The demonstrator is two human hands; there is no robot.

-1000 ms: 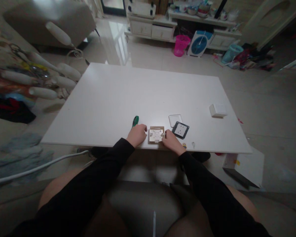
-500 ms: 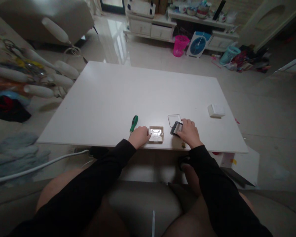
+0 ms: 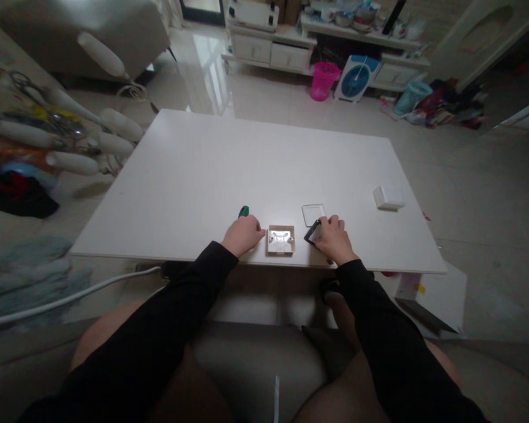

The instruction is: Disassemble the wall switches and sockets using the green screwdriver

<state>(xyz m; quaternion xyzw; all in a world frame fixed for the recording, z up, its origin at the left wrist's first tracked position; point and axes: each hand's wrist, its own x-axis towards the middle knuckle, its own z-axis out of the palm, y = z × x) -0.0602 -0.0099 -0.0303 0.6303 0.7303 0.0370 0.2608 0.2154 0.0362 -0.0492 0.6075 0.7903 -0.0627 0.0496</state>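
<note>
A white electrical back box [image 3: 281,240] lies open side up near the table's front edge. Just left of it is my left hand [image 3: 243,234], fingers curled together; whether anything is in them is hidden. Beneath that hand lies a screwdriver [image 3: 244,211], only its green handle end showing. My right hand [image 3: 334,239] grips a black-edged wall plate [image 3: 311,232] between thumb and fingers, tipped up on edge to the right of the box. Behind the plate a thin square frame [image 3: 312,214] rests flat. A small dark item [image 3: 330,262] is partly covered by my right hand.
A white block-shaped box [image 3: 388,198] stands on the right of the white table [image 3: 203,170]. Beyond the table are a pink basket [image 3: 324,81], a blue fan [image 3: 356,79] and a low cabinet [image 3: 268,51]. White lamp arms [image 3: 119,126] reach close to the left edge.
My left hand has come away from the back box, moving left and over the screwdriver handle. My right hand has tilted the wall plate up from a flatter position.
</note>
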